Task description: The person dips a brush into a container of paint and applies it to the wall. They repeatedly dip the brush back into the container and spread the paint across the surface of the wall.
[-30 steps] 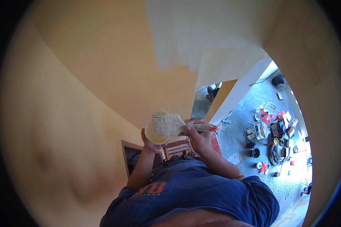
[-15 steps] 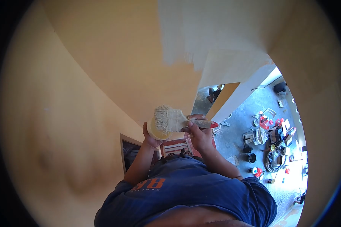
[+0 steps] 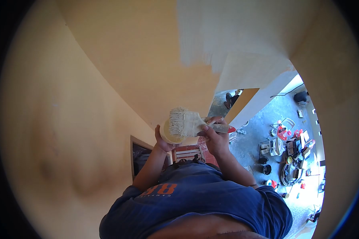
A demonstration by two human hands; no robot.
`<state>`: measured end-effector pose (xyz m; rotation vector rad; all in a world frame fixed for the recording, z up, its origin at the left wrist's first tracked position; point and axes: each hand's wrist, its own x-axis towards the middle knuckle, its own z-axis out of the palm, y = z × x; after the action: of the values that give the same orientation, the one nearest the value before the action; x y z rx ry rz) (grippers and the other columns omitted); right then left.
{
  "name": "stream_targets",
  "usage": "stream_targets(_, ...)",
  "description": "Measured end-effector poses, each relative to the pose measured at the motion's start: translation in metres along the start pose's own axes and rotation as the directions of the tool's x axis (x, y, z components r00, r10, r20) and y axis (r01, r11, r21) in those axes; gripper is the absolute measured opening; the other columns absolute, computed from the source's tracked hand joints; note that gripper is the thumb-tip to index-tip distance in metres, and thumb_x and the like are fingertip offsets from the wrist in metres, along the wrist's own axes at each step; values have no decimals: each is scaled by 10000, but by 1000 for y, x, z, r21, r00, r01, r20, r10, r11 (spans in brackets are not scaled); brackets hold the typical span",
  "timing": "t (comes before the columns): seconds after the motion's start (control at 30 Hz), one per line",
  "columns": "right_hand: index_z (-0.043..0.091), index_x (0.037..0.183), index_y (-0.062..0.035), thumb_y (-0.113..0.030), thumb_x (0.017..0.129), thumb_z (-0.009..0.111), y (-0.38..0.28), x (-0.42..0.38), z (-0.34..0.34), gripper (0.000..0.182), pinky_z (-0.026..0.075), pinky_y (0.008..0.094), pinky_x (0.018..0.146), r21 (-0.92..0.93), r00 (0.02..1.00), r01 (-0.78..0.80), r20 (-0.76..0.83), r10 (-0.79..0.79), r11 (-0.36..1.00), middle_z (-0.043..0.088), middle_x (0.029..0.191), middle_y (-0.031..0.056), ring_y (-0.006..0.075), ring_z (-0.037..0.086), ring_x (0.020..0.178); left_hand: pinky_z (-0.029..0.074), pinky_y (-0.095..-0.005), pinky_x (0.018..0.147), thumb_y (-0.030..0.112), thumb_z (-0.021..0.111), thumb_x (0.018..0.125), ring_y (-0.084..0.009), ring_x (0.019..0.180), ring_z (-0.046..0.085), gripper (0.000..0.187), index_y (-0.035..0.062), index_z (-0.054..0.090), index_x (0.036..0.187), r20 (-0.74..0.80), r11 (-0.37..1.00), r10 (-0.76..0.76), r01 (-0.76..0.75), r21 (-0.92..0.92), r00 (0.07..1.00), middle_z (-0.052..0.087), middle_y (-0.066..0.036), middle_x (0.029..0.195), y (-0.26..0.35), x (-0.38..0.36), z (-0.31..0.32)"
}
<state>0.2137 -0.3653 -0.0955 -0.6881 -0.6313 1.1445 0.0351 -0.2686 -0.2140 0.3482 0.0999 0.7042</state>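
Near the middle of the view, just at the 5 o'clock side of centre, the right hand [image 3: 216,140] is wrapped around the handle of a brush [image 3: 186,124], thumb and fingers pressed onto the wood, with a red handle tip poking out at 3 o'clock. Its pale bristles point toward 9 o'clock and lie across the mouth of a cup [image 3: 169,136]. At 8 o'clock of the brush, the left hand [image 3: 162,140] cups that small container from below, fingers curled up its side; yellowish paint shows at its rim.

Behind both hands a yellow wall [image 3: 119,67] fills the frame from 9 to 12 o'clock, and a paler, freshly coated patch [image 3: 235,32] sits at 1 o'clock with a ragged lower edge. A blue shirt [image 3: 203,199] with orange lettering spreads at 6 o'clock.

Far below at 4 o'clock, a grey floor [image 3: 267,119] carries a scatter of tools [image 3: 291,151], cans and coiled cable. Someone else's legs [image 3: 231,98] show at 2 o'clock of the brush, well apart from the hands. A dark framed opening [image 3: 141,153] lies at 7 o'clock.
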Motion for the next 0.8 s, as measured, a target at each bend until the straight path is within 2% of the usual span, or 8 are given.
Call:
stream_targets(0.17,470,1038,-47,-9,830,590,1,-3,5,243,562,355,706,-36,996,-56,-78,53,998,532,1030,113,229,589,935,481,-330,465,794,413,704,-299,745,622,1001,86,298,1403,92,1000,14,-11,-24,996,483,-226,1256,-2,-1,-12)
stream_targets(0.27,460,1109,-15,-14,842,588,3,-5,2,297,562,378,732,-43,988,-94,-130,87,995,539,1046,133,238,592,946,562,-394,567,771,429,716,-351,951,611,955,138,286,1416,-271,997,69,-77,-16,960,443,-191,1323,-4,-1,37)
stream_targets(0.4,449,1126,22,-27,857,585,1,1,1,306,566,409,745,9,990,-121,-74,122,993,541,1070,165,259,596,957,557,-392,573,803,392,699,-335,919,622,956,162,322,1404,55,999,23,-21,-27,998,510,-178,1261,-5,-3,-24)
stream_targets(0.5,463,1140,-52,-74,846,584,3,4,0,320,555,377,696,-51,987,-120,-115,113,991,549,1013,100,229,595,885,532,-354,558,838,343,680,-307,852,630,990,150,346,1392,-36,1000,16,-15,17,999,551,-173,1202,-6,-1,-29)
stream_targets(0.6,497,1064,-105,-78,853,583,11,8,-2,229,553,384,676,73,984,-123,-119,131,990,559,975,79,225,602,871,468,-305,511,864,295,669,-269,765,620,1020,133,369,1376,-148,994,12,4,108,989,575,-173,1141,-4,-4,-12)
stream_targets(0.63,497,1064,-105,-78,853,583,11,11,-4,229,553,384,676,74,988,-105,-109,112,992,559,975,79,225,602,871,468,-305,511,864,295,669,-269,765,620,1020,133,369,1376,-131,993,16,0,121,991,575,-173,1141,-3,-1,-18)
stream_targets(0.7,504,1032,-119,-78,863,575,15,14,-6,188,550,396,681,119,982,-161,-82,171,980,564,971,62,219,605,855,416,-280,482,874,281,665,-242,733,598,1034,118,381,1364,163,999,-41,40,15,986,588,-181,1072,0,1,-29)
stream_targets(0.8,509,1015,-126,-83,875,563,15,18,-1,157,551,401,681,153,983,-158,-65,170,975,567,967,52,218,609,847,376,-270,473,882,276,661,-228,690,555,1044,105,397,1347,38,996,-31,27,88,999,584,-198,1027,2,-1,-19)
